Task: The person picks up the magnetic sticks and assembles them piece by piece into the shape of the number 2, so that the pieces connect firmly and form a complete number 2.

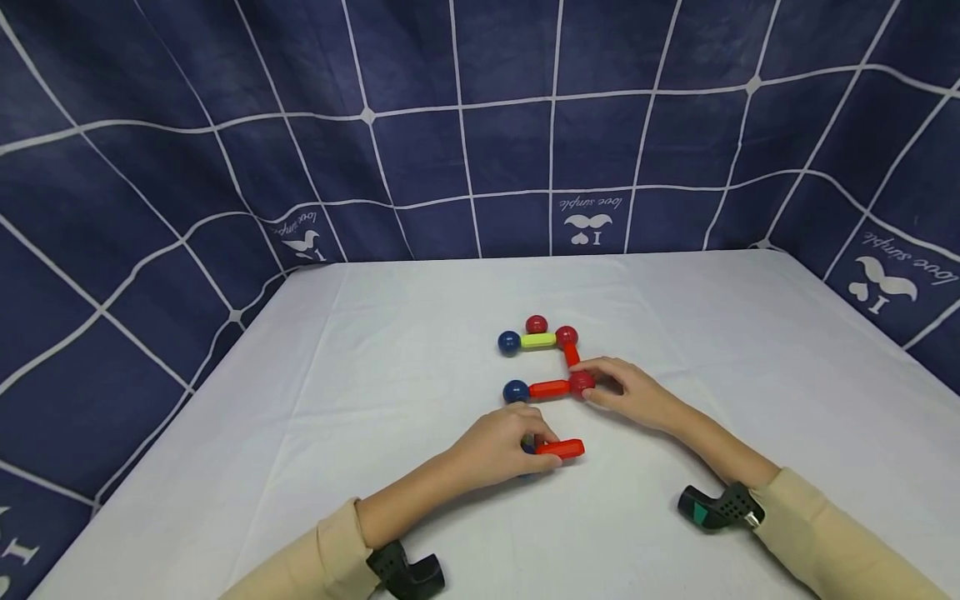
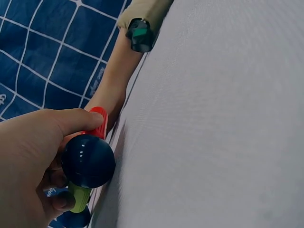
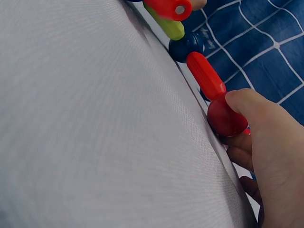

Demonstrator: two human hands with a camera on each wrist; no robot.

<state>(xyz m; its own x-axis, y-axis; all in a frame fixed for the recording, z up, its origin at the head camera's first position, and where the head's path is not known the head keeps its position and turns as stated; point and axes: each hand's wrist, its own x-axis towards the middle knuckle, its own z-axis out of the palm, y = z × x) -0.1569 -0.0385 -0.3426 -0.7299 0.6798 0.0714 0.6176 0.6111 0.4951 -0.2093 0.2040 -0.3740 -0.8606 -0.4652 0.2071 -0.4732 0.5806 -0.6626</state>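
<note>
My left hand [image 1: 495, 448] grips a piece made of a blue ball [image 2: 89, 161], a red rod [image 1: 561, 449] and a yellow-green rod [image 2: 79, 197]. Its thumb lies on the red rod, whose free end points right. My right hand [image 1: 636, 395] pinches a red ball [image 3: 227, 117] between thumb and fingers. From that ball one red rod [image 1: 550, 389] runs left to another blue ball [image 1: 516, 392], just beyond my left hand. The yellow-green rod's far end reaches toward this ball; whether they touch I cannot tell.
A second red rod [image 1: 572, 355] leads from the pinched ball back to a red ball [image 1: 567, 336]. A yellow-green rod [image 1: 538, 340] joins that to a blue ball [image 1: 509, 342]. Behind sits another red ball [image 1: 536, 324]. White cloth [image 1: 375, 350] covers the table; a navy checked curtain [image 1: 502, 150] surrounds it.
</note>
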